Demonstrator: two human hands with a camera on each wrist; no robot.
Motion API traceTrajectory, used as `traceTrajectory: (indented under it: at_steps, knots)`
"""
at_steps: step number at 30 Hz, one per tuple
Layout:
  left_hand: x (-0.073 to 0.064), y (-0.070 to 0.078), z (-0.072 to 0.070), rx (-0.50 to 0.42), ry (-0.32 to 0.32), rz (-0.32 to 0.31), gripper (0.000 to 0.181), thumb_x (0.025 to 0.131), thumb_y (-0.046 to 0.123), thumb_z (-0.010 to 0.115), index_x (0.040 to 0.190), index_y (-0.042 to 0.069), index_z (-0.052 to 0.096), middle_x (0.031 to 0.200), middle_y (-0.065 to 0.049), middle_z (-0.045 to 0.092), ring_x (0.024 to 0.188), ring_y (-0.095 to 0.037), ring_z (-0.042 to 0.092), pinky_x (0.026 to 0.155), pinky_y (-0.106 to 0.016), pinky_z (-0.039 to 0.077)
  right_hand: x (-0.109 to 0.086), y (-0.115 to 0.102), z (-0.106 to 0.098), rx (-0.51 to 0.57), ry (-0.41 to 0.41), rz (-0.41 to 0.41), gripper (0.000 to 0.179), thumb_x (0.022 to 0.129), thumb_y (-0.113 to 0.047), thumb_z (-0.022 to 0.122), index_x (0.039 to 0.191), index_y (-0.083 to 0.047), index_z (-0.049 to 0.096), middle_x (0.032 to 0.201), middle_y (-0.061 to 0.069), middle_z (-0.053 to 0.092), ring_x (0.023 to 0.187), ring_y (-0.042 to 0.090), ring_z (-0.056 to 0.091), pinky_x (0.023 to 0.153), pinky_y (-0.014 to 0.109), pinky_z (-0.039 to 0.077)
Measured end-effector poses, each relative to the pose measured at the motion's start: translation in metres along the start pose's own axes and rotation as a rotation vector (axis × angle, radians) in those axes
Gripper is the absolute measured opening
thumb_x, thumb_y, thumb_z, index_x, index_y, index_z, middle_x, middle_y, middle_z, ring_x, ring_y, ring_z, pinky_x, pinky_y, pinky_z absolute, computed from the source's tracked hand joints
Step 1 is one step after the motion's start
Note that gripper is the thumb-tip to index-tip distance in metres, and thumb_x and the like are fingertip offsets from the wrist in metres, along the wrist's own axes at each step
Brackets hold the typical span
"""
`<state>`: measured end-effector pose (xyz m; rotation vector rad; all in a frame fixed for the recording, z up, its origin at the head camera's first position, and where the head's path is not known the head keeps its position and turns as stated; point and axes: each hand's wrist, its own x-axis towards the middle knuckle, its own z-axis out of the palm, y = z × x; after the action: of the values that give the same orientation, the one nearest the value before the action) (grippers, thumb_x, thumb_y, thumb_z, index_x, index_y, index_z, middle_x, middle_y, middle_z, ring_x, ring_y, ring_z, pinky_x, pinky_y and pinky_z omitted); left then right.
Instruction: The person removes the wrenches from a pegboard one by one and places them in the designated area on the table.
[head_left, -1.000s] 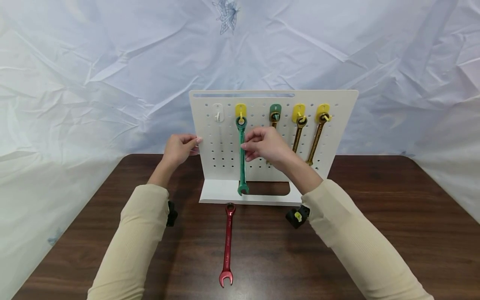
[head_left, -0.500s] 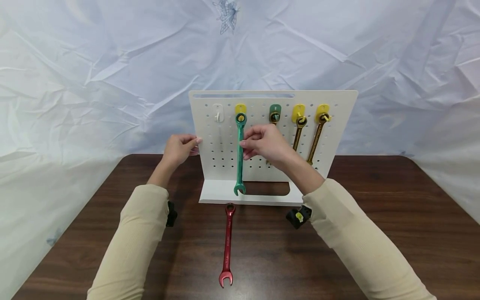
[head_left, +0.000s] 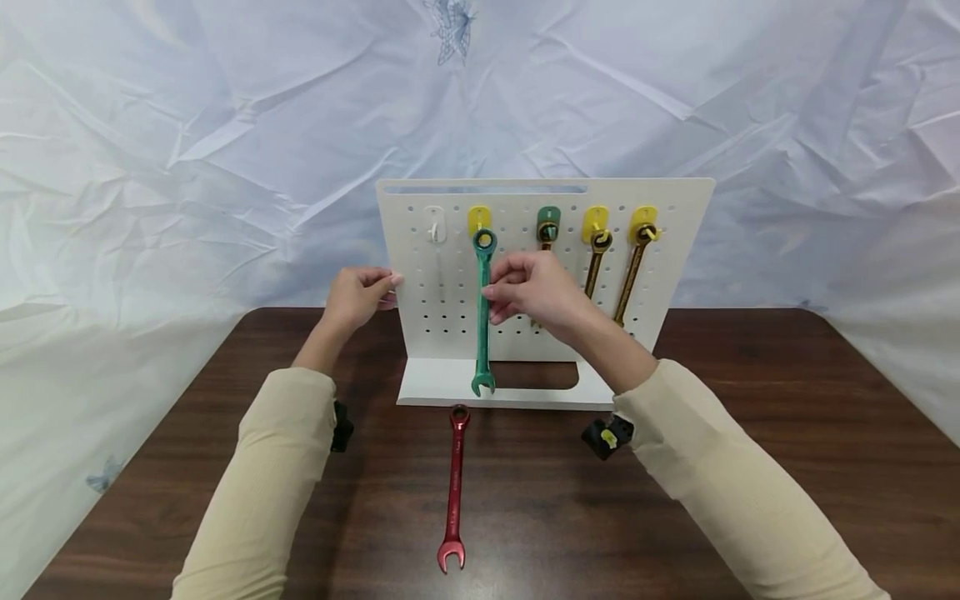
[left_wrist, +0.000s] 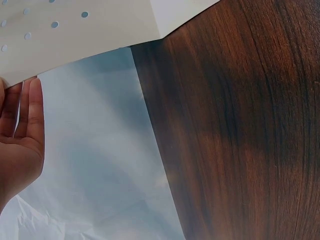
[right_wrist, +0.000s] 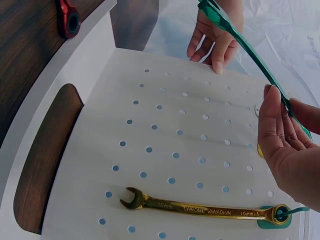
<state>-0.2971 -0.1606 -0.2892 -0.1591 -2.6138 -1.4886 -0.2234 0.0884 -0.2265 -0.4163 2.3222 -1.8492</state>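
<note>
My right hand (head_left: 536,290) pinches a green combination wrench (head_left: 483,333) around mid-handle, upright with its ring end up. That ring overlaps a yellow hook (head_left: 479,218); whether the hook's tip is inside it I cannot tell. In the right wrist view, the green wrench (right_wrist: 255,57) stands out from the white pegboard (right_wrist: 95,125). My left hand (head_left: 358,298) pinches the pegboard's left edge between thumb and fingers; the left wrist view shows its fingers (left_wrist: 35,107) at that edge. A red combination wrench (head_left: 455,483) lies on the table before the board.
Several gold wrenches hang on the board's right half: one (head_left: 547,242) on a green hook, others (head_left: 595,271) on yellow hooks. A white hook (head_left: 434,225) sits at upper left. The board's base (head_left: 435,383) stands on the dark wooden table (head_left: 750,433); pale cloth (head_left: 225,167) hangs behind.
The green wrench's ring first showed the yellow hook through it, then rose slightly, and now sits a little lower and right, in front of the hook. My left hand keeps its place.
</note>
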Motion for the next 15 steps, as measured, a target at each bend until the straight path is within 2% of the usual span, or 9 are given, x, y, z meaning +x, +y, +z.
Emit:
traceTrajectory:
  at_steps: [4, 10, 15]
  knots:
    - [-0.001, 0.000, -0.001, -0.002, 0.000, 0.000, 0.034, 0.092, 0.024, 0.056, 0.110, -0.004, 0.063, 0.103, -0.020, 0.062, 0.082, -0.023, 0.063, 0.075, -0.033, 0.056, -0.004, 0.005, -0.003, -0.026, 0.000, 0.002, 0.008, 0.087, 0.003, 0.058, 0.094, 0.007, 0.056, 0.078, 0.015, 0.062, 0.060, 0.020, 0.062, 0.066, 0.036, 0.058]
    - [0.000, 0.000, -0.002, -0.022, -0.004, -0.003, 0.033, 0.092, 0.023, 0.056, 0.109, -0.004, 0.063, 0.103, -0.021, 0.062, 0.084, -0.027, 0.064, 0.075, -0.034, 0.056, -0.012, 0.014, -0.009, -0.023, -0.014, 0.027, 0.008, 0.088, 0.004, 0.058, 0.094, 0.008, 0.056, 0.077, 0.014, 0.062, 0.060, 0.020, 0.062, 0.071, 0.043, 0.057]
    - [0.000, 0.001, -0.002, -0.016, -0.003, -0.005, 0.033, 0.092, 0.023, 0.056, 0.110, -0.004, 0.063, 0.102, -0.021, 0.063, 0.081, -0.023, 0.063, 0.074, -0.032, 0.056, -0.018, 0.027, -0.013, -0.020, -0.031, 0.049, 0.008, 0.088, 0.005, 0.056, 0.094, 0.010, 0.055, 0.077, 0.015, 0.063, 0.061, 0.020, 0.062, 0.069, 0.042, 0.057]
